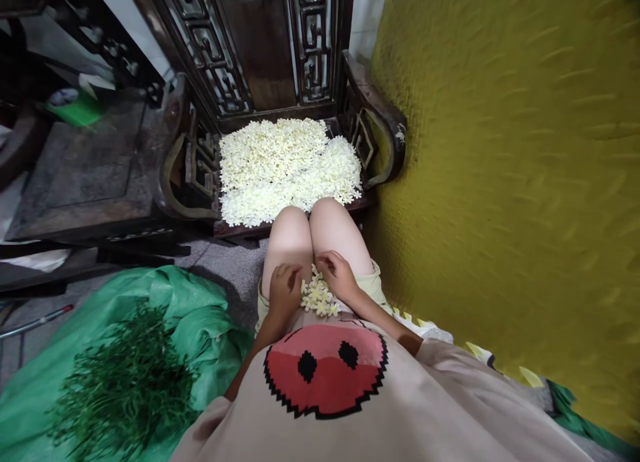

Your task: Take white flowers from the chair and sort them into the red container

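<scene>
**White flowers point(319, 298) in our lap point(295, 245)**

Our left hand point(286, 290) and right hand point(340, 275) sit apart, fingers curled, either side of the pile; we cannot tell whether they pinch anything. Beyond our knees point(327, 210), blossoms point(280, 165) cover the chair seat point(243, 233), reaching its front edge.

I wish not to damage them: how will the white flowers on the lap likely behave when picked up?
The flowers are probably light, being small. Their open, delicate shape suggests they could bruise if pinched. They seem loosely heaped, so a few may slip away.
</scene>
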`<state>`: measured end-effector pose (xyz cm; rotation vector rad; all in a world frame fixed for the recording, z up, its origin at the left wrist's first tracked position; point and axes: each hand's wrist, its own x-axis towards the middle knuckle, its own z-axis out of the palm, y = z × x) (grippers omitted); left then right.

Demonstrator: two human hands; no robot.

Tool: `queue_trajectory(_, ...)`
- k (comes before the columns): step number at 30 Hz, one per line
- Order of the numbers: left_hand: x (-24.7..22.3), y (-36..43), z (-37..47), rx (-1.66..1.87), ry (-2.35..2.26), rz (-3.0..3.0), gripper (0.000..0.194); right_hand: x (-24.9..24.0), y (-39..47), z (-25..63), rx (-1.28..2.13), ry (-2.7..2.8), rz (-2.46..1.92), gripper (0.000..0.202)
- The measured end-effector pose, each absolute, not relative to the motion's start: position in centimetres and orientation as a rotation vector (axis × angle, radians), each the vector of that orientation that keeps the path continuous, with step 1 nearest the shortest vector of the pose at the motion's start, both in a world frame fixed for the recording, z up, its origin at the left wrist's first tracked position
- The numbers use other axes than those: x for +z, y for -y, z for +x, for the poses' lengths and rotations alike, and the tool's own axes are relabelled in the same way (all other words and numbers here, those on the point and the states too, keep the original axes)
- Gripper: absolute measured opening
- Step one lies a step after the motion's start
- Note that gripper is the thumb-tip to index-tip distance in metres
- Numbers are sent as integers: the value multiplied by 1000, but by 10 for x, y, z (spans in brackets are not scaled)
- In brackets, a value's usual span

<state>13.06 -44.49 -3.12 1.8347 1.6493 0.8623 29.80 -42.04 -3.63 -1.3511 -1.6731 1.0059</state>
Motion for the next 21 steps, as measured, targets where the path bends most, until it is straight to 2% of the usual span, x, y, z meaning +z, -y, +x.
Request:
queue_trajectory(6, -34, 446, 131, 912, -1672, 1874, 16, -45, 407, 296, 1047, 2210, -1157, 34)
queue_trajectory(13, -33, 465, 133, 800, -1538, 1932, 23, -41, 407, 281, 866, 2468, -1298, 16)
queue_trajectory(15, -38, 475, 131, 802, -1462, 1927, 30, -42, 413, 280, 828, 2459, -1311, 15)
queue_trajectory(17, -47, 483, 131, 799, -1444, 1934, 46, -44, 418, 280, 812, 2453, -1307, 14)
queue_trajectory(21, -63, 490, 134, 737, -1465, 1928, 67, -45, 427, 280, 939, 2315, -1259, 11)
